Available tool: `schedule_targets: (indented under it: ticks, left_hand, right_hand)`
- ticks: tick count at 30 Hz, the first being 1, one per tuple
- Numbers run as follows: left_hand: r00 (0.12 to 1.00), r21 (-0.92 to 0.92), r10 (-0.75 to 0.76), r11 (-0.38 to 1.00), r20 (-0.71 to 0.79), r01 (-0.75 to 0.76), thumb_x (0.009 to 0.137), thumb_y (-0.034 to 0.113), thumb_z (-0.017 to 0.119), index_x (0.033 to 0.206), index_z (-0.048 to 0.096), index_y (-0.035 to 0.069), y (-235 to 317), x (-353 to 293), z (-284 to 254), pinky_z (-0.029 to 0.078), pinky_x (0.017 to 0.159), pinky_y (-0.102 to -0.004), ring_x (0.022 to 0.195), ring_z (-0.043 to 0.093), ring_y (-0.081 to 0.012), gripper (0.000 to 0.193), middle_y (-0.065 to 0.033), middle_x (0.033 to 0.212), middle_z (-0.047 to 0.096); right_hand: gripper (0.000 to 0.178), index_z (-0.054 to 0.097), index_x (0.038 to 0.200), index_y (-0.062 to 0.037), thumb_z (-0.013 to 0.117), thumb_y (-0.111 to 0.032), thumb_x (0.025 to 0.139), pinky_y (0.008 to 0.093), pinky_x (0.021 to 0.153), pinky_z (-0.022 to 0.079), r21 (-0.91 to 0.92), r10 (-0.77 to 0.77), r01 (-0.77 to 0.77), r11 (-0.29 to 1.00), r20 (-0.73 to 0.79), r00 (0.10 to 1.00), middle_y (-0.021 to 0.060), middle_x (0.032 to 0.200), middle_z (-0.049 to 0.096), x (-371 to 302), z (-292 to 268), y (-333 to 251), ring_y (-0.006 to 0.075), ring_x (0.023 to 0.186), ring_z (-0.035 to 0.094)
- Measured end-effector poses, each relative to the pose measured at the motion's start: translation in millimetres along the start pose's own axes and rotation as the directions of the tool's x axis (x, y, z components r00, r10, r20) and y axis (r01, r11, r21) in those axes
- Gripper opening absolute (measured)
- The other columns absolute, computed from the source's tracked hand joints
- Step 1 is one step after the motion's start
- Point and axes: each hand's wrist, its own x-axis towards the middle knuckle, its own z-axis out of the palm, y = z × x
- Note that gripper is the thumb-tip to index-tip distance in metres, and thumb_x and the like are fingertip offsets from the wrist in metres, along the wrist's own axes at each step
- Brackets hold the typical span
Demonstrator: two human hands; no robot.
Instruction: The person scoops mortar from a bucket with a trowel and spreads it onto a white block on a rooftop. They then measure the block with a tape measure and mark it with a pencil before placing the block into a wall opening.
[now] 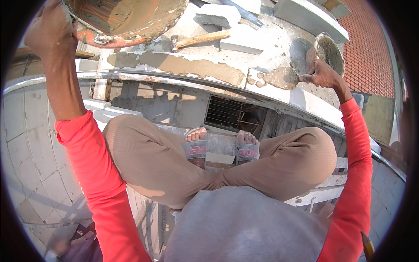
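Observation:
At the upper left my left hand [52,32] is closed on the side of a wide orange basin [118,42], whose inside is coated with wet brown mortar [126,17]. The basin is tilted and partly cut off by the frame. My right hand [323,75], fingers curled, grips the near edge of a small round bucket [330,51] with grey mortar residue inside. Between my hands runs a course of white blocks [251,81]. A long strip of mortar [179,64] lies on its top, and a shorter patch of mortar [279,78] sits close to my right hand.
A hammer [203,38] with a wooden handle lies beyond the course. Loose white blocks [218,15] and a bluish metal blade [242,12] are behind it. My sandaled feet [196,148] rest on a narrow support above a drop. Red roof tiles [366,43] are at the right.

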Motion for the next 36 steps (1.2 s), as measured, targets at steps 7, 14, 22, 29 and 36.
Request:
schedule_targets:
  ticks: [7,14,22,29,36]
  left_hand:
    - [0.969,-0.355,-0.225,0.918,-0.103,0.175,0.091,0.024,0.085,0.074,0.065,0.000,11,-25,38,0.042,0.057,-0.0257,0.062,0.051,-0.0071,0.036,0.0004,0.068,0.060]
    - [0.801,-0.505,-0.574,0.749,-0.171,0.429,0.093,0.021,0.078,0.073,0.064,-0.003,19,-25,68,0.049,0.062,-0.0317,0.063,0.057,-0.0139,0.034,-0.0065,0.071,0.064]
    - [0.823,-0.410,-0.423,0.874,-0.380,0.260,0.094,0.020,0.080,0.079,0.063,-0.001,5,-5,30,0.044,0.056,-0.0268,0.062,0.056,-0.0085,0.031,-0.0034,0.073,0.065]
    - [0.989,-0.234,-0.108,0.969,-0.096,0.083,0.094,0.027,0.085,0.076,0.063,0.005,46,-26,49,0.032,0.051,-0.0226,0.054,0.043,-0.0006,0.036,0.0086,0.061,0.055]
    - [0.957,-0.223,0.260,0.933,-0.129,-0.283,0.091,0.004,0.074,0.112,0.072,-0.005,27,-42,62,0.054,0.086,-0.0403,0.095,0.068,-0.0235,0.023,-0.0132,0.106,0.074]
  right_hand:
    - [0.041,0.078,0.103,0.0065,0.071,-0.033,0.097,0.0399,0.075,0.055,0.066,-0.283,0.447,0.892,-0.690,0.666,0.0212,0.092,0.077,-24,-6,-99,0.0271,0.076,0.070]
    - [0.044,0.062,0.125,-0.0031,0.077,-0.009,0.084,0.0461,0.067,0.056,-0.397,-0.555,0.448,0.801,-0.774,0.305,0.0176,0.111,0.058,34,20,-238,0.0372,0.087,0.068]
    - [0.046,0.066,0.128,-0.0019,0.079,-0.005,0.083,0.0467,0.064,0.054,-0.358,-0.565,0.478,0.802,-0.713,0.414,0.0183,0.103,0.063,3,26,-178,0.0384,0.081,0.070]
    - [0.026,0.075,0.096,0.0045,0.070,-0.021,0.100,0.0416,0.064,0.056,-0.435,-0.566,0.362,0.824,-0.648,0.509,0.0202,0.076,0.067,0,-67,-213,0.0360,0.074,0.071]
    - [0.051,0.062,0.066,-0.0013,0.062,-0.035,0.104,0.0326,0.050,0.045,0.191,-0.501,0.499,0.846,-0.039,0.865,0.0041,0.056,0.056,19,-108,-242,0.0142,0.049,0.055]
